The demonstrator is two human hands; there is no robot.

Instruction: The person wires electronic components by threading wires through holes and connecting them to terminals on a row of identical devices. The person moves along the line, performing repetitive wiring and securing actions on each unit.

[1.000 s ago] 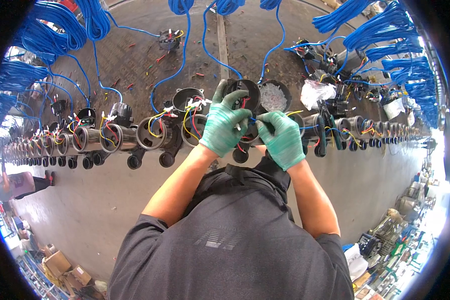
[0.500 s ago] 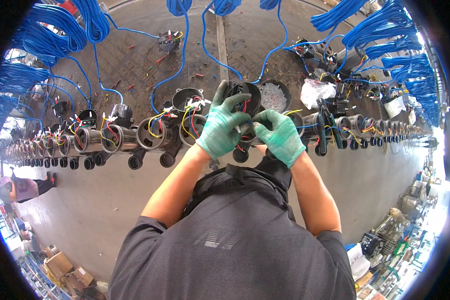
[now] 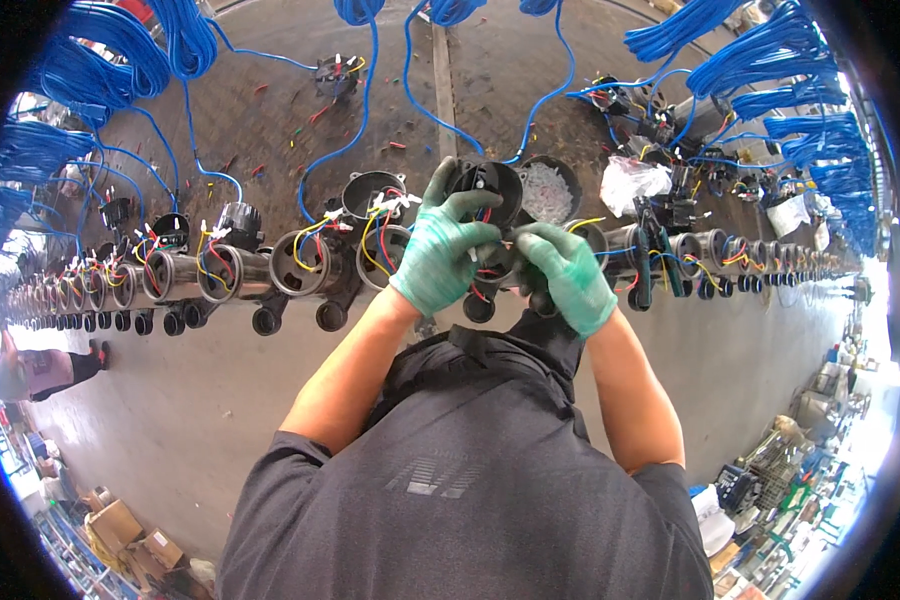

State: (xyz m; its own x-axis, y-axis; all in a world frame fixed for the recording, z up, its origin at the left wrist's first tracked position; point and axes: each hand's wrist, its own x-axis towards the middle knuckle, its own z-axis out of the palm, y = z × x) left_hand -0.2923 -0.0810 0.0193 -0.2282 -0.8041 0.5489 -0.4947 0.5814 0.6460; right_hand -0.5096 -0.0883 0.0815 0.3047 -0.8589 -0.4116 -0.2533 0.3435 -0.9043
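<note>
My left hand (image 3: 438, 247), in a pale green glove, is closed on thin wires, and a small white connector (image 3: 473, 255) shows at its fingertips. Behind those fingers sits a round black cap (image 3: 505, 190) with a blue cable running to it. Opposite, my right hand (image 3: 573, 280) wears the same kind of glove. Its thumb and forefinger are pressed together by a fine wire end (image 3: 507, 243); what lies between them is too small to make out. Below both hands is the open end of a dark motor housing (image 3: 495, 265) with red wires.
Motor housings (image 3: 300, 263) with loose coloured wires form a long row along the bench edge. A black bowl (image 3: 550, 190) of small clear pieces stands behind my right hand. Dark-handled pliers (image 3: 650, 250) stand to its right. Blue cable coils (image 3: 780, 60) hang around the bench (image 3: 270, 120).
My right hand has drawn slightly right and down, and its fingertips are farther from the left ones. My left hand stays nearly in place, while the black cap behind it shows more of its inside.
</note>
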